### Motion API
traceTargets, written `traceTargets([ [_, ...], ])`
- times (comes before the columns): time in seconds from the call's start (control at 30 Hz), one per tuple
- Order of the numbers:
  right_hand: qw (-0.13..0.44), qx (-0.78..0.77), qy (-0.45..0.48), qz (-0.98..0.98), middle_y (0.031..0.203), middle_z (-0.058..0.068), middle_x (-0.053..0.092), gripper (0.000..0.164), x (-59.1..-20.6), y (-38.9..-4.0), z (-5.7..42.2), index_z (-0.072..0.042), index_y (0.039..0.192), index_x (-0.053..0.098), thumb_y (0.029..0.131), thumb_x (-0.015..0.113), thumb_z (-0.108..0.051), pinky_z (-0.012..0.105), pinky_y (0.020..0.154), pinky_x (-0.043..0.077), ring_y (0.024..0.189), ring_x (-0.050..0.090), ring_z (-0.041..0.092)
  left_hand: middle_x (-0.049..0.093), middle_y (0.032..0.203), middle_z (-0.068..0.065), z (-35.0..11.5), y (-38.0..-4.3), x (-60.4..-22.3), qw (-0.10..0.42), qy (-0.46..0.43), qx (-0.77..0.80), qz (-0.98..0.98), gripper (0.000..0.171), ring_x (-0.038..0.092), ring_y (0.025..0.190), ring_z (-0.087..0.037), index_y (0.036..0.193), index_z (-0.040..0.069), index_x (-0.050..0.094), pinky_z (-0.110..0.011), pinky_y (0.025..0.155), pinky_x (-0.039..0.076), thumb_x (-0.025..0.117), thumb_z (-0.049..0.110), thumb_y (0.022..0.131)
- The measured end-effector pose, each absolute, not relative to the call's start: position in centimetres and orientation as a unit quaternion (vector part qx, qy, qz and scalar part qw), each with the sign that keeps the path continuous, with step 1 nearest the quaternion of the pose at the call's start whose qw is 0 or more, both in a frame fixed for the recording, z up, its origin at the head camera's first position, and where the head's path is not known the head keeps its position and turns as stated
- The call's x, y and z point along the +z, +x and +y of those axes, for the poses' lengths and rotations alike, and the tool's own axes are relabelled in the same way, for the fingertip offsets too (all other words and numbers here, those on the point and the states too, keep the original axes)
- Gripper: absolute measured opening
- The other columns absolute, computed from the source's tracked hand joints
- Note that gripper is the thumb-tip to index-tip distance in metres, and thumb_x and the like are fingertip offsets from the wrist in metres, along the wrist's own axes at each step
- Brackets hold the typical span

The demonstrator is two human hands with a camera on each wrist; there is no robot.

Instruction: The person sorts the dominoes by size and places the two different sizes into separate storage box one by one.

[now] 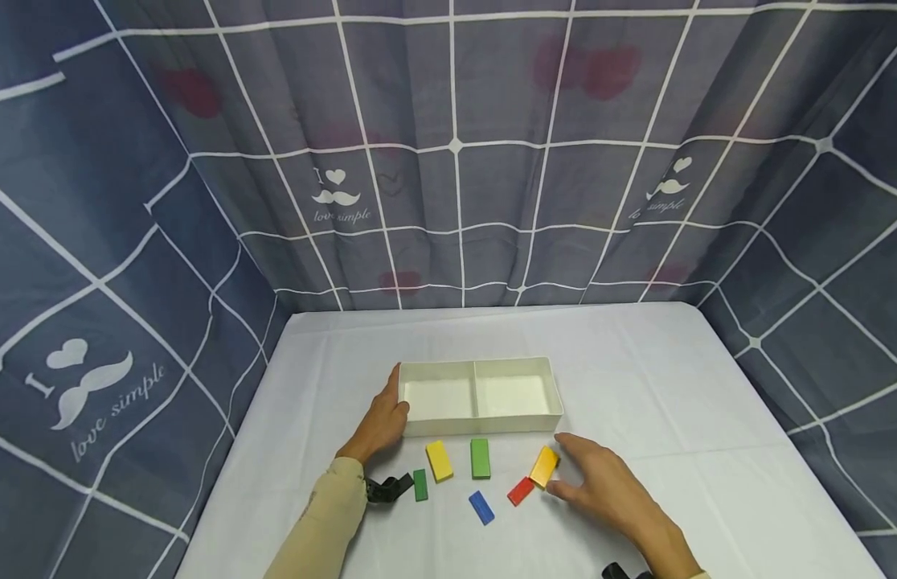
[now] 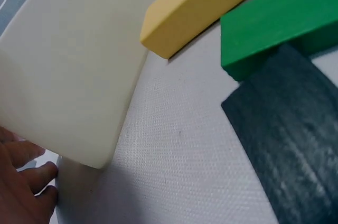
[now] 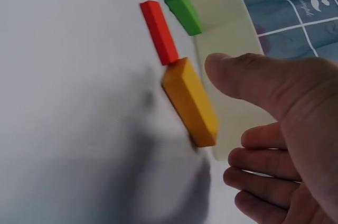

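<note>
A white two-compartment box (image 1: pixel 481 426) stands on the table. My left hand (image 1: pixel 382 418) holds its left end, fingers along the outside of the end wall and thumb at the rim; the left wrist view shows several fingers (image 2: pixel 38 176) beside the corner. My right hand (image 1: pixel 611 486) is spread around an orange-yellow block (image 1: pixel 544 466), thumb on the near side and fingers beyond. In the right wrist view a gap shows between the thumb (image 3: pixel 237 76) and this block, which lies against the end of a red block (image 1: pixel 521 490).
In front of the box lie a yellow block (image 1: pixel 440 461), a larger green block (image 1: pixel 481 458), a small green block (image 1: pixel 420 485) and a blue block (image 1: pixel 481 507). A black wrist strap piece (image 1: pixel 391 489) sits close to the small green block. Grey checked curtains (image 1: pixel 492 185) surround the white table (image 1: pixel 658 378).
</note>
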State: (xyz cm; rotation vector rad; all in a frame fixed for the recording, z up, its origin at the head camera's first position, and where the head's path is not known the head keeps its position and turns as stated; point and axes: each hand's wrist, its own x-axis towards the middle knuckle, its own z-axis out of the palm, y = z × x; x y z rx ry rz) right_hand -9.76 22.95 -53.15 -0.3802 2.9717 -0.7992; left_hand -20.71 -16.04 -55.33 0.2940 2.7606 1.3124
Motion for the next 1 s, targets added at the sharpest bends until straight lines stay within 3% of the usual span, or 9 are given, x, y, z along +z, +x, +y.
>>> traceTargets([
  [0.27, 0.014, -0.263, -0.119, 0.957, 0.138, 0.004, 0.075, 0.066, -54.4, -9.3, 22.4, -0.004, 0.140, 0.071, 0.083, 0.096, -0.025, 0.050, 0.112, 0.055, 0.130, 0.071, 0.027, 0.038, 0.172, -0.029, -15.8, -20.7, -55.7, 0.029, 0.099, 0.433, 0.895, 0.077, 0.041, 0.157, -0.048, 0.173, -0.003, 0.013, -0.067, 0.128, 0.032, 0.037, 0.000, 0.100],
  [0.43, 0.003, -0.252, -0.114, 0.961, 0.136, 0.006, 0.076, 0.061, -54.8, -9.1, 22.0, -0.003, 0.138, 0.072, 0.084, 0.096, -0.021, 0.049, 0.112, 0.055, 0.130, 0.071, 0.028, 0.040, 0.171, -0.029, -15.7, -20.5, -55.5, 0.024, 0.101, 0.436, 0.894, 0.077, 0.043, 0.157, -0.048, 0.173, -0.003, 0.014, -0.066, 0.128, 0.033, 0.037, -0.001, 0.100],
  [1.0, -0.032, -0.232, -0.111, 0.966, 0.130, 0.008, 0.078, 0.060, -55.3, -9.0, 20.8, -0.003, 0.132, 0.076, 0.080, 0.098, -0.023, 0.048, 0.108, 0.058, 0.125, 0.073, 0.029, 0.039, 0.171, -0.029, -15.7, -20.7, -55.7, 0.025, 0.098, 0.432, 0.896, 0.076, 0.041, 0.158, -0.048, 0.173, -0.002, 0.014, -0.067, 0.129, 0.031, 0.036, 0.000, 0.101],
])
